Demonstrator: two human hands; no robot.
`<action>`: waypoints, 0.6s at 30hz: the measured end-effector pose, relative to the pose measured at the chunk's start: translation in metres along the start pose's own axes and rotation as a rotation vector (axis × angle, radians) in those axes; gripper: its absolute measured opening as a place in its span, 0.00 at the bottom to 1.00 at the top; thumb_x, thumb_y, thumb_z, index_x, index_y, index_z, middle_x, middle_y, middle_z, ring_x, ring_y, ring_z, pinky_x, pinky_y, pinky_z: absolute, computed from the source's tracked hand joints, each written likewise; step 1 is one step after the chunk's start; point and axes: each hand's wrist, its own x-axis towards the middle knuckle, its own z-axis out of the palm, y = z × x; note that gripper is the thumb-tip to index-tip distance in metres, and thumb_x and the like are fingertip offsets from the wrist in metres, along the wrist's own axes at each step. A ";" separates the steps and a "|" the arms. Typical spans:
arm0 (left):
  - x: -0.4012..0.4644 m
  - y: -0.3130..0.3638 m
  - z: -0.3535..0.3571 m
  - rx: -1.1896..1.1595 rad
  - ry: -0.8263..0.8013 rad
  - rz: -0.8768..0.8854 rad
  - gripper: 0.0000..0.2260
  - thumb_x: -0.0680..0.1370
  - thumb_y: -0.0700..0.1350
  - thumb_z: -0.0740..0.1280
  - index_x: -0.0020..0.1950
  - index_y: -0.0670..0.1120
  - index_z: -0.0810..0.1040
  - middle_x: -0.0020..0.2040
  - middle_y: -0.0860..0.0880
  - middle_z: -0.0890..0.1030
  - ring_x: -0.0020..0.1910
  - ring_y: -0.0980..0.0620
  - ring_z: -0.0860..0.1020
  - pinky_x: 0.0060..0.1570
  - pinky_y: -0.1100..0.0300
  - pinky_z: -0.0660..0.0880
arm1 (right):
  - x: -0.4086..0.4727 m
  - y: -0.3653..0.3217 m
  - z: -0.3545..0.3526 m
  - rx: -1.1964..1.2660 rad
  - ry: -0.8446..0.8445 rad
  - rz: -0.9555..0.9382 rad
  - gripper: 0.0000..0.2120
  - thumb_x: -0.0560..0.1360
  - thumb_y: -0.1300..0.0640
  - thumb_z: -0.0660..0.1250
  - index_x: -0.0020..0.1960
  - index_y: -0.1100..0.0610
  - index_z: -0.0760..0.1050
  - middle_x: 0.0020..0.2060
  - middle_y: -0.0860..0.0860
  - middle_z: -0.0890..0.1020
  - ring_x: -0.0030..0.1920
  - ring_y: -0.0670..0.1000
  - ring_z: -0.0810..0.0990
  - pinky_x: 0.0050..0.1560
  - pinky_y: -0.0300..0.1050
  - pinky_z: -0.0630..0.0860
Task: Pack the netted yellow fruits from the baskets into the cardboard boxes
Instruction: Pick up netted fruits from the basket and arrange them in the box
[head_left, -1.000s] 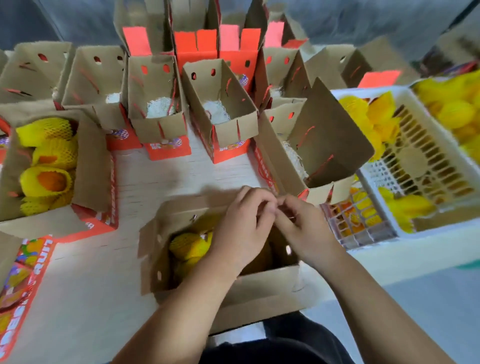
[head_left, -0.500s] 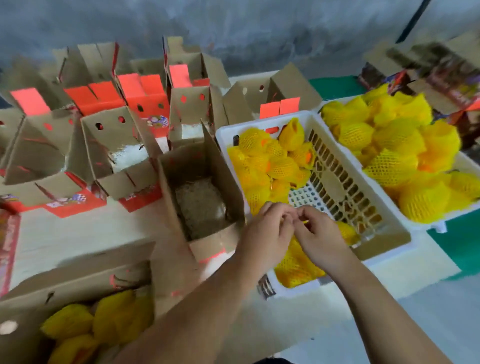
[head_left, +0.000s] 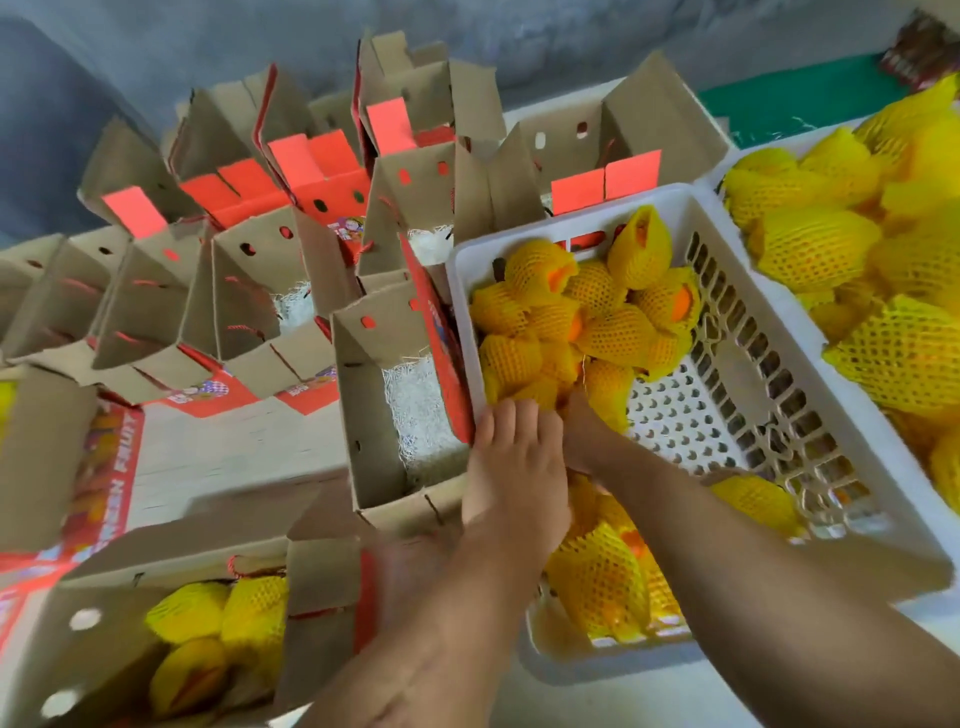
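**Both hands in the white basket**

The left hand (head_left: 511, 457) and right hand (head_left: 584, 436) reach side by side into the white basket (head_left: 810, 291), fingers down among the netted fruits (head_left: 566, 312); whether either grips one I cannot tell. Just left of the basket stands an open box (head_left: 384, 467) lined with white shreds. A nearer box (head_left: 104, 649) already holds fruits.
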 end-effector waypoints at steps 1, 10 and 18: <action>0.001 0.000 0.000 0.009 0.002 -0.018 0.20 0.76 0.55 0.65 0.63 0.48 0.66 0.62 0.46 0.69 0.64 0.42 0.66 0.71 0.47 0.60 | 0.000 -0.003 0.002 0.067 -0.009 0.016 0.44 0.76 0.39 0.70 0.80 0.53 0.49 0.73 0.58 0.68 0.70 0.62 0.71 0.69 0.63 0.72; 0.026 -0.001 -0.004 -0.079 -0.016 -0.157 0.50 0.76 0.72 0.59 0.83 0.46 0.36 0.84 0.44 0.53 0.77 0.43 0.58 0.72 0.47 0.53 | -0.012 -0.003 -0.058 0.644 -0.281 0.029 0.18 0.71 0.46 0.70 0.56 0.53 0.75 0.49 0.54 0.79 0.39 0.52 0.79 0.41 0.48 0.79; 0.021 -0.008 -0.010 -0.366 0.181 -0.152 0.34 0.74 0.69 0.67 0.76 0.58 0.63 0.63 0.54 0.76 0.64 0.48 0.72 0.66 0.50 0.64 | -0.017 -0.011 -0.063 0.791 -0.233 -0.033 0.23 0.76 0.34 0.68 0.61 0.49 0.80 0.54 0.56 0.87 0.51 0.58 0.87 0.40 0.47 0.82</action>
